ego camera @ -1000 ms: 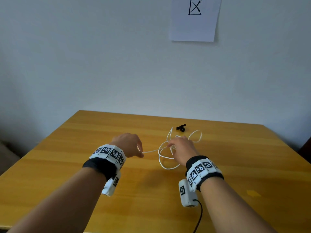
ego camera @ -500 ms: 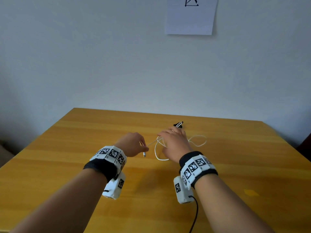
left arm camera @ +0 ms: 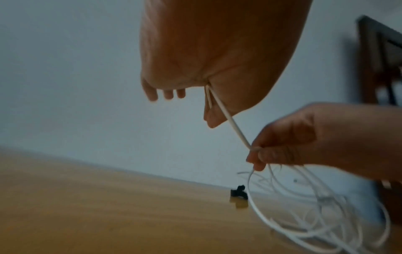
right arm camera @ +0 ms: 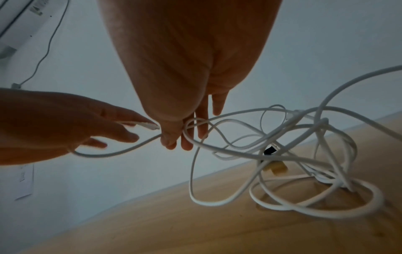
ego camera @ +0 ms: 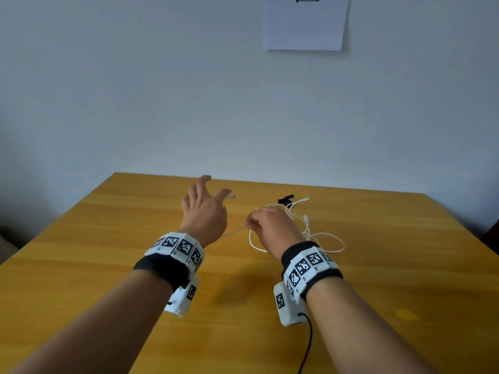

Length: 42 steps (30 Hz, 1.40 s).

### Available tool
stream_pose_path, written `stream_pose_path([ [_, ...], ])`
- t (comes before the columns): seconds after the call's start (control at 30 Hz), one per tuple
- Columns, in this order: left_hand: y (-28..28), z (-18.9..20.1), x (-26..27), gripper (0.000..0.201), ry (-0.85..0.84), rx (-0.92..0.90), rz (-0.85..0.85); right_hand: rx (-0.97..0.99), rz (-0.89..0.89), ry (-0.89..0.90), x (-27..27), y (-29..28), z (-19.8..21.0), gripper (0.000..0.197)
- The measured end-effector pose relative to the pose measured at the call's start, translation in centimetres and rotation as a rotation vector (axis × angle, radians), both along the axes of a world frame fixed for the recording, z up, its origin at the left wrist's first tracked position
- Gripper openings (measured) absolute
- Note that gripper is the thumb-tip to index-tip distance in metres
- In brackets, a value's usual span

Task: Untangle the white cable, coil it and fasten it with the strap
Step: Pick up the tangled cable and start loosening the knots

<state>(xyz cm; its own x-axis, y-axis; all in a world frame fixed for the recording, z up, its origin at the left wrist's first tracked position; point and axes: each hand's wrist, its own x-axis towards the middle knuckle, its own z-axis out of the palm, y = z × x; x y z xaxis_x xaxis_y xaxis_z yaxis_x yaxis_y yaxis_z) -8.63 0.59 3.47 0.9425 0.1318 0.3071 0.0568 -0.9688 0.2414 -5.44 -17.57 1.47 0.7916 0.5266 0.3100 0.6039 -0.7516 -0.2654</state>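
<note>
The white cable (ego camera: 310,233) lies in a loose tangle on the wooden table (ego camera: 108,265), right of my right hand. My left hand (ego camera: 208,211) is raised with its fingers spread. It pinches the cable's end by the thumb, and the plug (ego camera: 231,196) sticks out past the fingers. From there the cable (left arm camera: 230,122) runs down to my right hand (ego camera: 270,228), whose thumb and fingers pinch it (right arm camera: 174,135) above the table. The small black strap (ego camera: 285,198) lies beyond the tangle, touched by neither hand. It also shows in the wrist views, strap (left arm camera: 239,193) and strap (right arm camera: 269,151).
A sheet of paper (ego camera: 305,22) hangs on the wall behind the table. A dark wire (ego camera: 306,344) trails from my right wrist camera toward me. A small yellow mark (ego camera: 405,313) sits on the table at the near right.
My left hand has lifted and moved farther away with the cable end, its fingers now spread. My right hand has drawn back toward me, and the tangle now lies to its right.
</note>
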Motion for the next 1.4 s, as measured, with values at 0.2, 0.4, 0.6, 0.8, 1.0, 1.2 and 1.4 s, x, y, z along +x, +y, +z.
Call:
stream_pose_path([
  [0.2,-1.0,-0.7,0.9,0.057,0.238,-0.028,-0.325,0.038,-0.073,0.078,-0.3,0.6,0.1,0.016],
  [0.4,-1.8,-0.9,1.0,0.035,0.246,-0.333,-0.333,0.103,-0.14,0.119,-0.6,0.3,0.2,0.018],
  [0.6,0.2,0.7,1.3,0.04,0.062,-0.53,-0.115,-0.028,-0.231,0.117,-0.1,-2.0,-0.2,0.029],
  [0.8,2.3,2.3,1.2,0.042,-0.188,-0.678,0.056,-0.182,-0.323,0.115,0.2,-3.9,-0.5,0.036],
  [1.0,4.0,3.5,1.5,0.042,-0.401,-0.795,0.213,-0.25,-0.368,0.07,0.6,-4.8,0.1,0.035],
  [1.2,5.2,3.2,2.3,0.043,-0.449,-0.808,0.287,-0.312,-0.416,-0.003,0.7,-5.7,0.1,0.019],
  [1.4,2.7,1.1,1.6,0.038,-0.075,-0.536,0.07,-0.301,-0.363,0.023,0.2,-5.0,-0.3,0.022],
])
